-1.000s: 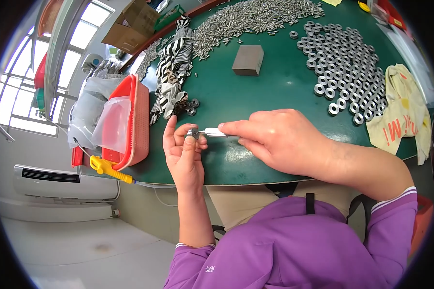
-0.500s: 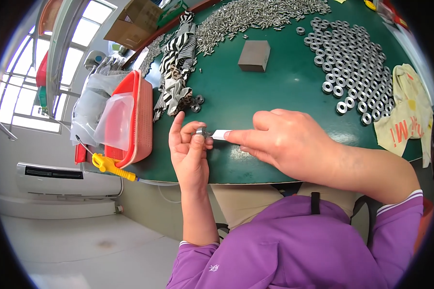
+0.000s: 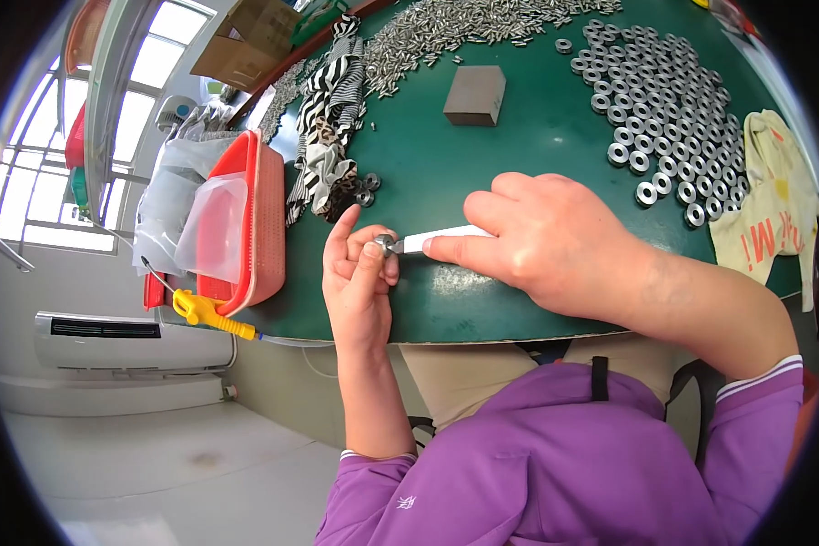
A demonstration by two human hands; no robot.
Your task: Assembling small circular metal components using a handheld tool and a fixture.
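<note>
A small shiny metal ring [image 3: 385,241] is pinched between the thumb and fingers of my left hand [image 3: 357,287], near the front edge of the green table [image 3: 537,155]. My right hand [image 3: 560,250] grips a slim tool with a flat white handle [image 3: 446,237], the index finger stretched along it. The tool's narrow tip meets the ring from the right; how far it reaches into the bore is too small to tell. A few loose rings [image 3: 366,191] lie just beyond my left hand, beside a black-and-white striped cloth [image 3: 323,136].
Many metal rings [image 3: 664,118] cover the right side, next to a yellow cloth [image 3: 766,205]. A grey block [image 3: 475,95] sits mid-table, and small metal pins [image 3: 446,32] are heaped behind. At left stand a red basket [image 3: 268,218] with plastic bags and a yellow air gun [image 3: 211,314].
My left hand has turned the ring so its face shows more. My right hand has risen and tilted slightly, and more of the white handle is visible.
</note>
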